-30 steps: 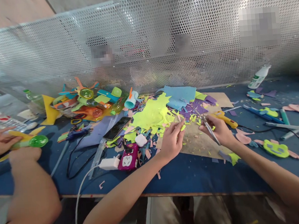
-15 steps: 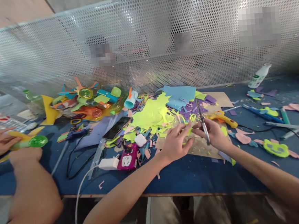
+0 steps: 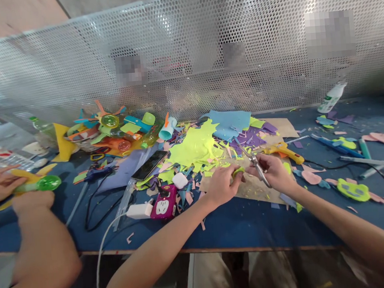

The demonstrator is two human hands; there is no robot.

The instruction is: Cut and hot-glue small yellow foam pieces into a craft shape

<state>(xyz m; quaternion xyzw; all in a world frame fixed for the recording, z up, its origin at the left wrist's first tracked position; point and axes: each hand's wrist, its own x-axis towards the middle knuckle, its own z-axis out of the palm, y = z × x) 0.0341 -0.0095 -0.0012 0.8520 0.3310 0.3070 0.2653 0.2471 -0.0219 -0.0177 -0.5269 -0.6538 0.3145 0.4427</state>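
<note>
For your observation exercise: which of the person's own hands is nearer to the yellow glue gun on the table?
Right. The right hand, holding scissors, sits just in front of the yellow glue gun. The left hand, pinching a small green piece, is farther left.

Craft workshop: foam scraps, glue gun.

Light: bright, even, from above
Glare: on the far perforated screen
Edges: bent, stretched
Shadows: faint

Scissors tilted, left hand perhaps closed
</note>
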